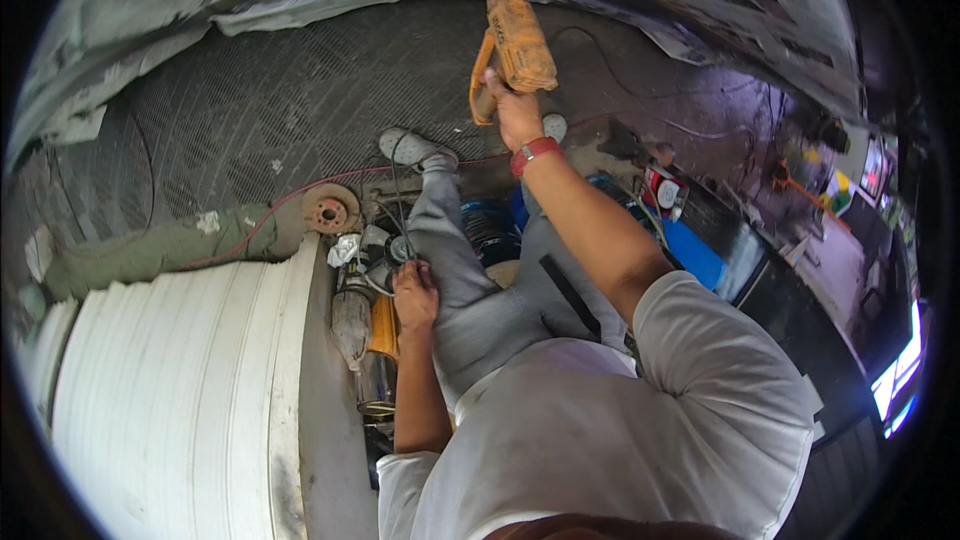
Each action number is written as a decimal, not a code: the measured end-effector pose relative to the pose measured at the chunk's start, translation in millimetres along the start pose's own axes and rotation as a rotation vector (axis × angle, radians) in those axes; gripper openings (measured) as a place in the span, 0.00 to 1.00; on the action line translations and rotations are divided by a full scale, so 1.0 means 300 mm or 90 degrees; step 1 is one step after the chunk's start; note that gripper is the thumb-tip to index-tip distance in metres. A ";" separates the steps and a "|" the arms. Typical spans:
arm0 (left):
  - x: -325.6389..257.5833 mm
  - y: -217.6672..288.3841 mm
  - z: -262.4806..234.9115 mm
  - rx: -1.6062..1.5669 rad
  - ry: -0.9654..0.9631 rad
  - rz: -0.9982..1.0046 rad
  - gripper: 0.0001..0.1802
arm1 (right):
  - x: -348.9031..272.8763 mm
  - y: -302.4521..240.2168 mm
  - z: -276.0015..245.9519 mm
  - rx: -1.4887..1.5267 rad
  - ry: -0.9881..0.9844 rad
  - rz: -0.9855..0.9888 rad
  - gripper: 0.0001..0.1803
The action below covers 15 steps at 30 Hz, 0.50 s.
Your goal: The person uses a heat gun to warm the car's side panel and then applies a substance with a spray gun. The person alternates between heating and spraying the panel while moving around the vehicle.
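My right hand (513,112) is stretched out ahead, wrapped round the rear loop handle of a worn orange heat gun (524,45). Its dark, narrow nozzle points away from me, toward the film-covered surface at the top. Beside my left knee, my left hand (415,292) is closed with curled fingers. A dark cable (399,185) comes down to its fingertips, which appear to grip it. A round dark-rimmed part (399,248) sits just past those fingers. Close to the left forearm are a cloudy plastic bottle (351,325) and a yellow-orange container (384,326).
A large sheet-covered surface (300,5) curves across the top. White stacked panels (170,360) stand at left. A rusty brake disc (331,209) lies by a red hose (285,202) crossing the ribbed floor (250,110). Blue and red items (664,192) and dark panels fill the right.
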<state>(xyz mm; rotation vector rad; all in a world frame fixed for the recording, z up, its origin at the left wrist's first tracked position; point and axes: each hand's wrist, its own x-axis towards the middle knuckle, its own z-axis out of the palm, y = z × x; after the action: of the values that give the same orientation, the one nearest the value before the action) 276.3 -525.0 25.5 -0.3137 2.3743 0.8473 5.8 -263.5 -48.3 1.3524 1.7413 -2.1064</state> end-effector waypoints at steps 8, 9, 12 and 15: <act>0.068 0.174 0.098 0.174 -0.044 0.087 0.09 | 0.245 -0.153 -0.691 0.106 0.107 -0.054 0.14; 0.082 0.232 0.111 0.174 -0.041 0.090 0.09 | 0.290 -0.167 -0.773 0.109 0.111 -0.065 0.14; 0.140 0.363 0.206 0.019 -0.056 0.006 0.16 | 0.402 -0.228 -1.004 0.122 0.145 -0.098 0.13; 0.169 0.594 0.299 -0.010 -0.037 -0.041 0.25 | 0.549 -0.244 -1.276 0.131 0.195 -0.105 0.14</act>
<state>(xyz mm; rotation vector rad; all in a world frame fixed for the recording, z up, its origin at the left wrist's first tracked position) 205.4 -331.9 27.9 -0.3643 2.2919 0.8351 78.7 151.5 -86.4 1.7212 1.8417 -2.3251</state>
